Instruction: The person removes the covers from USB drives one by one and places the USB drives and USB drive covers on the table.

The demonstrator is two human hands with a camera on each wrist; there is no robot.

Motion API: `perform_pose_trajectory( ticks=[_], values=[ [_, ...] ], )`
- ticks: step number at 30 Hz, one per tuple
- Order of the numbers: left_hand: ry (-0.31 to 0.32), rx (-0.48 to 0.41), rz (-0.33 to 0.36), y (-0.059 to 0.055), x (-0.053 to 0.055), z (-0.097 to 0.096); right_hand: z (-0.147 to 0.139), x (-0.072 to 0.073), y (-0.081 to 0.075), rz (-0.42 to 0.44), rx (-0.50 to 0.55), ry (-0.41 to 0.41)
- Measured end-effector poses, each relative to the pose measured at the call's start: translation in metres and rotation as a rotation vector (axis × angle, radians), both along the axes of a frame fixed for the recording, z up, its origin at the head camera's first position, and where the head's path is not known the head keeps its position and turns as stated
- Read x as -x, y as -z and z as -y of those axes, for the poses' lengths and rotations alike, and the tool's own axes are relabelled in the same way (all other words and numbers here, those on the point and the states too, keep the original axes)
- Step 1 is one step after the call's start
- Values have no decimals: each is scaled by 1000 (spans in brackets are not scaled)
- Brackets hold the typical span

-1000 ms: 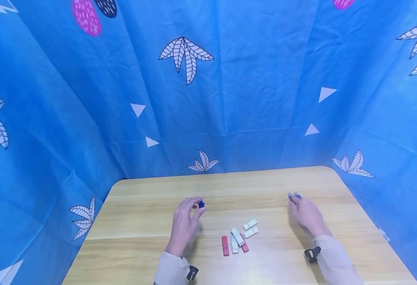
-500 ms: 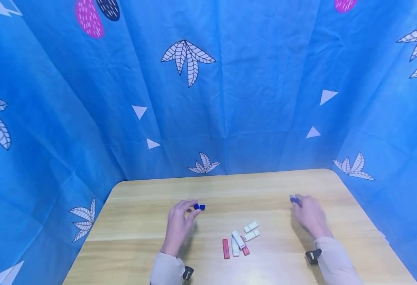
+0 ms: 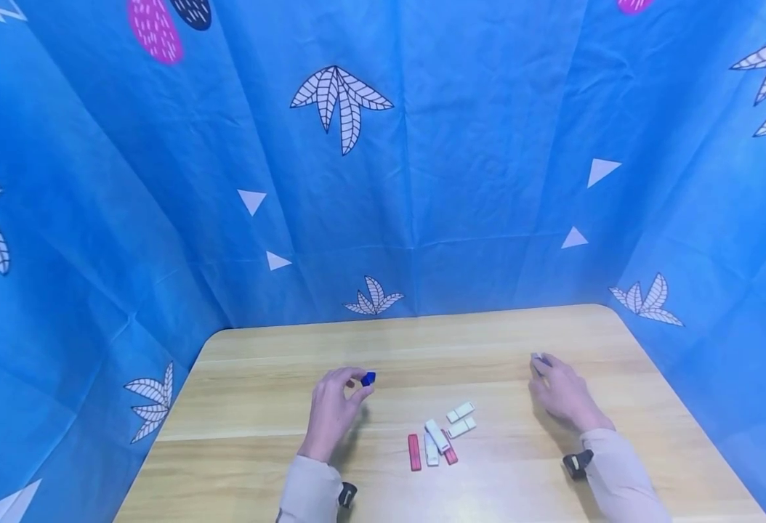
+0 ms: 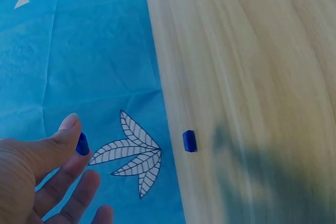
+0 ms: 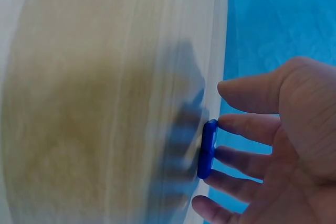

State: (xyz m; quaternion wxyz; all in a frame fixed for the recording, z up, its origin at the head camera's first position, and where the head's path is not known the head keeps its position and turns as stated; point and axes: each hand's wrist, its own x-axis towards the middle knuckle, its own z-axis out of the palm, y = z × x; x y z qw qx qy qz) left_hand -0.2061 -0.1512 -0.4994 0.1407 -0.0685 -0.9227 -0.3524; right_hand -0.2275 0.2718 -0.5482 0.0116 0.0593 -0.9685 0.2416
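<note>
My left hand [image 3: 332, 408] pinches a small blue cap [image 4: 82, 144] between thumb and index finger, above the table. A second blue cap [image 4: 189, 141] lies on the wood nearby; in the head view the caps overlap into one blue patch [image 3: 368, 379]. At the right, the fingers of my right hand [image 3: 562, 392] touch a blue USB stick [image 5: 207, 150] lying on the table, while the thumb stands apart from it. A silvery plug end [image 3: 537, 356] shows past these fingers in the head view; the rest is hidden by the hand.
Several white USB sticks [image 3: 460, 412] and two red ones [image 3: 414, 452] lie loosely between the hands, one white stick [image 3: 437, 437] on top of others. The wooden table [image 3: 259, 465] ends at a blue patterned curtain [image 3: 461, 181].
My left hand has shifted slightly left, holding a blue cap; a second cap showed apart from it half a second ago. The right hand's fingers moved over the blue stick, now covering it more.
</note>
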Motion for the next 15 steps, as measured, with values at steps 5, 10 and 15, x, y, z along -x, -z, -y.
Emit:
perform_pose_trajectory(
  ticks=[5, 10, 15],
  values=[
    [38, 83, 19, 6, 13, -3, 0, 0, -4, 22, 10, -8],
    [99, 228, -27, 15, 34, -10, 2, -1, -16, -9, 25, -9],
    [177, 384, -97, 26, 55, -15, 10, -8, -38, -41, 65, -13]
  ],
)
